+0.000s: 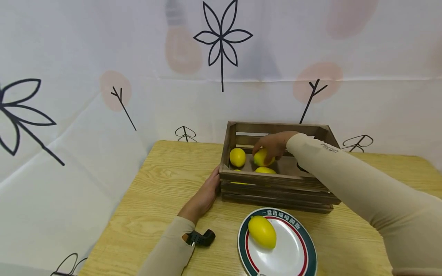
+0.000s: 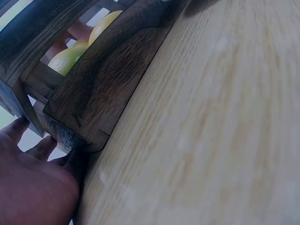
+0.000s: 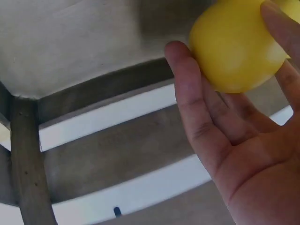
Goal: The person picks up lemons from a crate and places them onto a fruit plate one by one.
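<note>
In the head view my right hand [image 1: 276,142] reaches into a dark wooden slatted crate [image 1: 276,178]. Its fingers and thumb are curled round a yellow lemon [image 1: 259,158], and the right wrist view shows that lemon [image 3: 234,47] between thumb and fingers, with the crate's slats behind. My left hand [image 1: 208,191] rests against the crate's left end near the front corner. Seen from the left wrist, the fingertips of this hand [image 2: 35,183] touch the end boards, low by the tabletop. Another lemon [image 1: 237,157] lies at the crate's left, and one [image 1: 265,170] shows behind the front slat.
Nearer than the crate, a white plate [image 1: 284,258] with a dark green rim stands on the wooden table [image 1: 138,214]. A lemon [image 1: 262,232] lies on its left part. Behind the table hangs a patterned white cloth [image 1: 259,103].
</note>
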`<state>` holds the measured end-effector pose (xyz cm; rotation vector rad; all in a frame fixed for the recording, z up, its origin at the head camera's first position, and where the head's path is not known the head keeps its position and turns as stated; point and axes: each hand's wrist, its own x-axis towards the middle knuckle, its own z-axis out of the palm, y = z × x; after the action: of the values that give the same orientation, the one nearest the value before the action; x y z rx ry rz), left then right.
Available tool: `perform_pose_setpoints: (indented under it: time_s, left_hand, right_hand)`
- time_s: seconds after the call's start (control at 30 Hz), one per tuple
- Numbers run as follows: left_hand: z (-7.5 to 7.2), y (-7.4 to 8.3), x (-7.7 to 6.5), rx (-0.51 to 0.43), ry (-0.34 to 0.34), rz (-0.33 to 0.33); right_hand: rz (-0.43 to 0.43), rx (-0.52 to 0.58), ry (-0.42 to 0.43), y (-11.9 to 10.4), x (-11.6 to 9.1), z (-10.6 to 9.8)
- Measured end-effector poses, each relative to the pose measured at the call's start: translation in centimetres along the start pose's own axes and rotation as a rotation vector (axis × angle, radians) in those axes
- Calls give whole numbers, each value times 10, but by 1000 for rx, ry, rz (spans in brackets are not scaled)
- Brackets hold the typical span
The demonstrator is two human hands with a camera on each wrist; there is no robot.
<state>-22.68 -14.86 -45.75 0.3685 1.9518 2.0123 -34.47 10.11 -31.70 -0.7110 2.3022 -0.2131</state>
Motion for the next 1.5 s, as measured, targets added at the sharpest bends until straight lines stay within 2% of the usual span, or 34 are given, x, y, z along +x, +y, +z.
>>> perform_pose_setpoints:
  time_s: [0.17, 0.27, 0.4, 0.5, 0.6, 0.87, 1.13, 1.3, 1.5]
  left_hand:
    - [0, -2, 1, -13, 4, -4]
    - [0, -4, 0, -11, 13, -10]
    - [-2, -4, -2, -2, 37, -16]
    - [-4, -4, -3, 4, 46, -20]
    - [-6, -5, -4, 18, 52, -31]
    - [-6, -4, -1, 35, 40, -27]
    - [-2, -3, 3, 9, 21, -9]
    - [0, -1, 3, 15, 12, -8]
    - [2, -1, 1, 13, 21, -8]
  right_hand:
    - [-7, -16, 47, -3, -8, -8]
    - [-24, 10, 90, -5, -17, -13]
    - [-54, -15, 170, -7, -30, -20]
    - [-109, -90, 245, -11, -38, -25]
    - [-150, -114, 301, -14, -46, -28]
    - [-148, -97, 452, -22, -73, -31]
    - [-208, -102, 563, -29, -101, -20]
    - [-222, -115, 626, -33, -115, -6]
    - [-276, -129, 747, -36, -129, 12]
